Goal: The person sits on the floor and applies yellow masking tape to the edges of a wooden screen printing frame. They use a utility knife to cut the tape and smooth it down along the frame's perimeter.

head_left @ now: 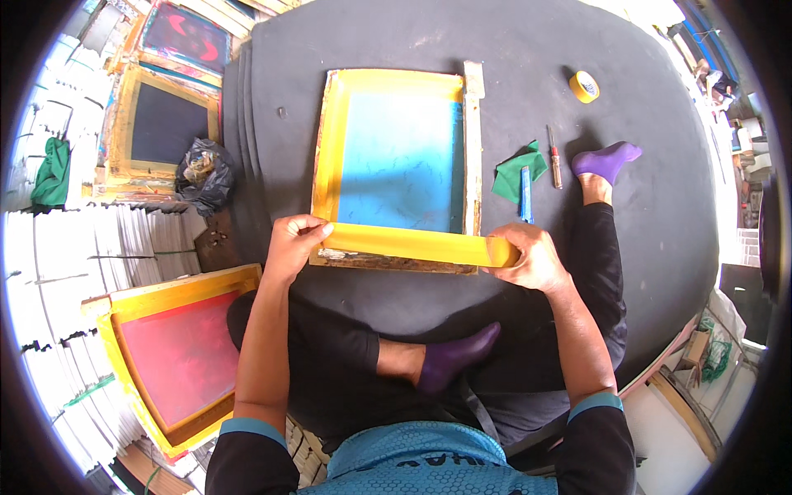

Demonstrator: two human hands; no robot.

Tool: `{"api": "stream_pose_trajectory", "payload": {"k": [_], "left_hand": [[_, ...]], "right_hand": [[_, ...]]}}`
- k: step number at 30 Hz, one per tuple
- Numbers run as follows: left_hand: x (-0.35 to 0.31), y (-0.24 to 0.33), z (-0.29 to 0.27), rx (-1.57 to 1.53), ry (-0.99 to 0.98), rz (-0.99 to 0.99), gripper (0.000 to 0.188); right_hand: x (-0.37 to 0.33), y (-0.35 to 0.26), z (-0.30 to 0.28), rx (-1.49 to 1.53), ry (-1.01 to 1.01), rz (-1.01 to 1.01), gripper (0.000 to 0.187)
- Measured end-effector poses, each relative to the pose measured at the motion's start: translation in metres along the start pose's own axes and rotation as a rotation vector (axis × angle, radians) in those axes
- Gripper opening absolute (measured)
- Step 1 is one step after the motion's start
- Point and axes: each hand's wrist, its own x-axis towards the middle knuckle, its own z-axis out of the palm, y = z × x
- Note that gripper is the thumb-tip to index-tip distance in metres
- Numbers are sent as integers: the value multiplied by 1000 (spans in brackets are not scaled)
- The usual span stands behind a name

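A wooden screen-printing frame point(473, 157) with blue mesh point(396, 165) lies flat in front of me, its inner left and far sides covered with yellow tape. Along its near side stretches a strip of yellow tape point(404, 242), pulled taut. My left hand point(290, 249) pinches the strip's end between thumb and finger at the near left corner. Closed round the roll of yellow tape point(502, 252), my right hand point(535, 257) is by the near right corner. From this view I cannot tell whether the strip touches the mesh along its length.
Right of the frame lie a green cloth point(513, 180), a blue utility knife point(525, 194), a screwdriver point(556, 169) and another yellow tape roll point(585, 87). A red-mesh frame point(186, 355) leans at my left. Beyond it are white stacks point(66, 272), a black plastic bag point(206, 176) and more frames point(169, 124).
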Motion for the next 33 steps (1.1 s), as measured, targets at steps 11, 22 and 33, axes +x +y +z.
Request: {"api": "stream_pose_trajectory", "payload": {"k": [11, 22, 33], "left_hand": [[-38, -51, -26, 153, 32, -10, 14], [-10, -60, -8, 442, 171, 135, 18], [17, -72, 1, 542, 293, 221, 20]], "right_hand": [[-79, 19, 23, -104, -13, 90, 59], [-59, 38, 35, -301, 106, 19, 49], [-37, 54, 49, -490, 130, 74, 52]]}}
